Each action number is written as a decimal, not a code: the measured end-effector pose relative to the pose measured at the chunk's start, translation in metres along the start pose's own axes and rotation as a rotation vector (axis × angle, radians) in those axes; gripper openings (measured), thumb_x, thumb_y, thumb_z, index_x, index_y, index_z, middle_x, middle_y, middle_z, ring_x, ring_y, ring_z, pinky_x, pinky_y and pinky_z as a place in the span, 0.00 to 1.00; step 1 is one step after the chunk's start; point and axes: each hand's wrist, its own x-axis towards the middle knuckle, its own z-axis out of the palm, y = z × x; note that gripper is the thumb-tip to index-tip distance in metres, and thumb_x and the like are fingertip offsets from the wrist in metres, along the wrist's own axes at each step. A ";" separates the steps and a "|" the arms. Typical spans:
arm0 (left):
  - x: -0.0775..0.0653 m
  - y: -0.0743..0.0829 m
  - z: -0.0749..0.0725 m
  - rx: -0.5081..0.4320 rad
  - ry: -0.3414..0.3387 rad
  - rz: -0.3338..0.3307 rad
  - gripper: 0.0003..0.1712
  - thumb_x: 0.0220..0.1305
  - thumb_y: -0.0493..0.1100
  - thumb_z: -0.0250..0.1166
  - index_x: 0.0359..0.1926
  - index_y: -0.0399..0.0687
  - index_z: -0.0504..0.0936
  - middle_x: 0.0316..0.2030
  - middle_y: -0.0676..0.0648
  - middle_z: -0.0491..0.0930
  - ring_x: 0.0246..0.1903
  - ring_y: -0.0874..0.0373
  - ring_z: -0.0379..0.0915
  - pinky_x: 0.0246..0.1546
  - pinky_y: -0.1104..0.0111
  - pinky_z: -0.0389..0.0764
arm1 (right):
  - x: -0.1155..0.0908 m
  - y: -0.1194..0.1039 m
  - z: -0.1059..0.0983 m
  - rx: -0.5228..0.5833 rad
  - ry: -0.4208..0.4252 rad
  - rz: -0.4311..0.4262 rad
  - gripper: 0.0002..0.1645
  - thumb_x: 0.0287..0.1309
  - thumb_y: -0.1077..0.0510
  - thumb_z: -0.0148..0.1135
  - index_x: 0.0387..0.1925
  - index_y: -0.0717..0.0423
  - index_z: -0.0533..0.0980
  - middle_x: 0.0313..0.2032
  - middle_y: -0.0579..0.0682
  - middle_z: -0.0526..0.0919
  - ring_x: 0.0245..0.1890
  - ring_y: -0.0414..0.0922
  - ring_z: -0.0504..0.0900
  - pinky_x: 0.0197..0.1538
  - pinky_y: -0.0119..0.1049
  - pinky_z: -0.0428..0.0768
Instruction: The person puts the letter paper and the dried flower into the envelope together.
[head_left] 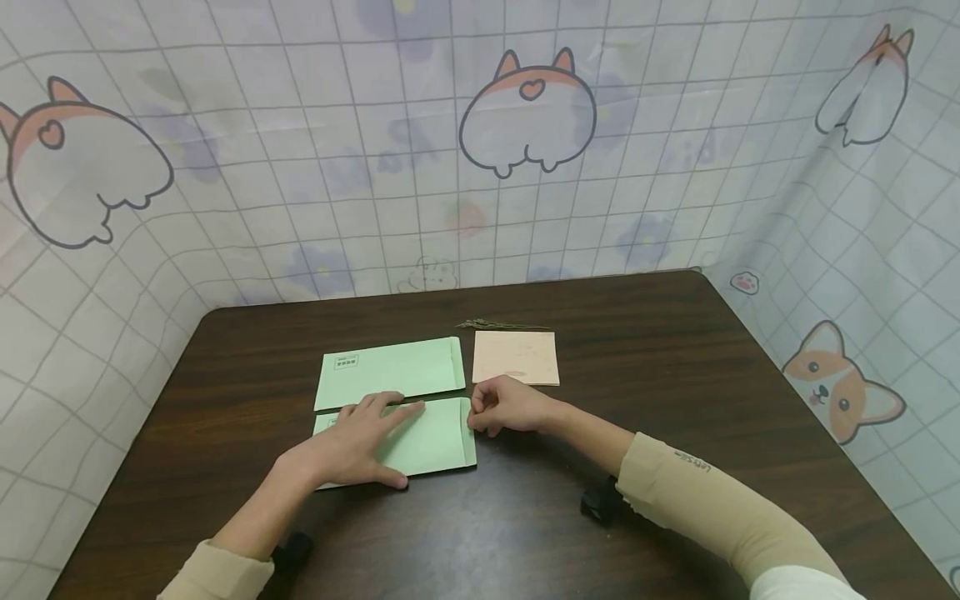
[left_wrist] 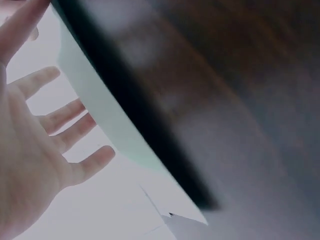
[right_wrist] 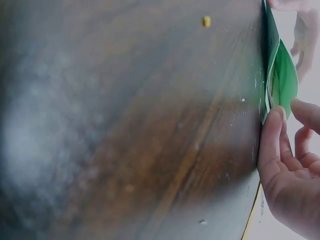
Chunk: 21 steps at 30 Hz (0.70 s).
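Note:
Two pale green envelopes lie one behind the other on the dark wooden table. On the nearer envelope (head_left: 438,446) my left hand (head_left: 352,450) rests palm down with fingers spread, the thumb by its front edge. My right hand (head_left: 513,407) pinches the right end of this same envelope at its flap, fingers curled. In the right wrist view the envelope's mouth (right_wrist: 286,75) gapes, showing a darker green inside between thumb and fingers. The farther envelope (head_left: 397,371), with a small printed box at its upper left, lies flat beyond my left fingertips.
A peach-coloured card or stack of paper (head_left: 517,354) lies just beyond my right hand. Behind it is a thin dried sprig (head_left: 502,325). A patterned white curtain (head_left: 420,167) hangs along the table's back and right side. Small yellow speck (right_wrist: 206,21) on the table.

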 end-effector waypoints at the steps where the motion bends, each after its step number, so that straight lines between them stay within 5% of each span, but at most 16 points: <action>1: 0.000 0.000 -0.001 0.000 0.004 0.000 0.58 0.52 0.67 0.78 0.79 0.55 0.62 0.72 0.38 0.61 0.71 0.41 0.57 0.62 0.37 0.62 | 0.000 0.000 0.000 0.002 0.002 0.002 0.12 0.63 0.67 0.68 0.29 0.60 0.72 0.34 0.52 0.85 0.33 0.47 0.82 0.38 0.42 0.85; 13: 0.017 -0.011 -0.015 0.037 0.062 -0.008 0.45 0.66 0.58 0.72 0.78 0.51 0.65 0.70 0.36 0.64 0.69 0.38 0.61 0.59 0.36 0.65 | 0.003 -0.003 -0.010 -0.038 0.118 -0.022 0.08 0.63 0.70 0.65 0.32 0.62 0.73 0.28 0.52 0.81 0.28 0.49 0.82 0.32 0.41 0.84; 21: 0.036 -0.023 -0.023 0.041 0.091 -0.051 0.42 0.68 0.56 0.70 0.77 0.48 0.67 0.70 0.34 0.64 0.68 0.35 0.61 0.60 0.33 0.62 | 0.020 -0.007 -0.022 0.026 0.227 -0.008 0.08 0.66 0.69 0.62 0.44 0.70 0.76 0.32 0.55 0.82 0.31 0.47 0.82 0.37 0.44 0.86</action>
